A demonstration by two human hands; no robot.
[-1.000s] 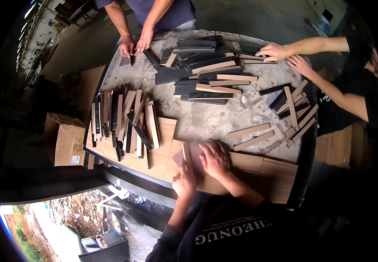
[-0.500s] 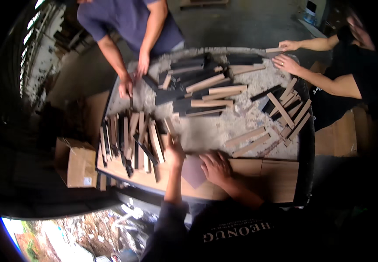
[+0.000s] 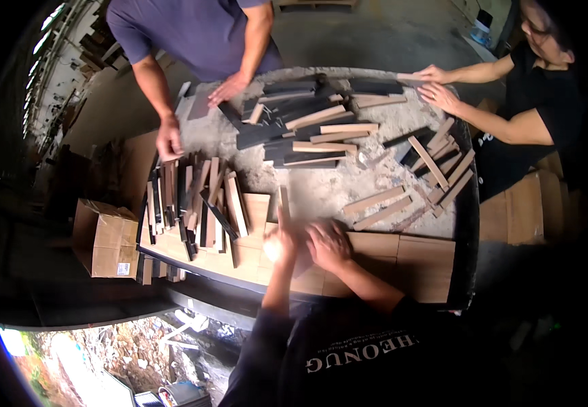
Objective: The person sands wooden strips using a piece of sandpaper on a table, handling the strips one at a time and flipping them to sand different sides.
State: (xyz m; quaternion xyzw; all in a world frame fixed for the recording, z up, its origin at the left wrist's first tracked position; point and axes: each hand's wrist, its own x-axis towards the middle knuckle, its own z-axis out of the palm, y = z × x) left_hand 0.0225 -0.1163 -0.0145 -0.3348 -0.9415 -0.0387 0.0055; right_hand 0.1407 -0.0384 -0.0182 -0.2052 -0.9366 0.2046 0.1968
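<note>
My left hand (image 3: pixel 280 244) is closed around a slim wooden strip (image 3: pixel 283 199), which points up and away from me, its lower part hidden in the fingers. Motion smears this hand. Just to its right, my right hand (image 3: pixel 329 244) lies palm down with fingers stretched out, on or at the edge of a purplish-brown sheet (image 3: pixel 303 267) that resembles sandpaper. Both hands are over the light-brown boards (image 3: pixel 368 252) along the near table edge. A pile of wooden strips (image 3: pixel 202 197), some with black faces, lies left of my left hand.
More black and bare strips (image 3: pixel 321 129) cover the table's middle, with another heap (image 3: pixel 443 163) at right. Across the table, a co-worker's hand (image 3: pixel 169 140) is beside the left pile; another co-worker's hands (image 3: pixel 440 91) hold a piece at the far right. A cardboard box (image 3: pixel 114 244) stands left.
My left hand and its strip have shifted right, close to my right hand. The far co-worker's one hand moved toward the left pile; the other rests flat near a brown sheet.
</note>
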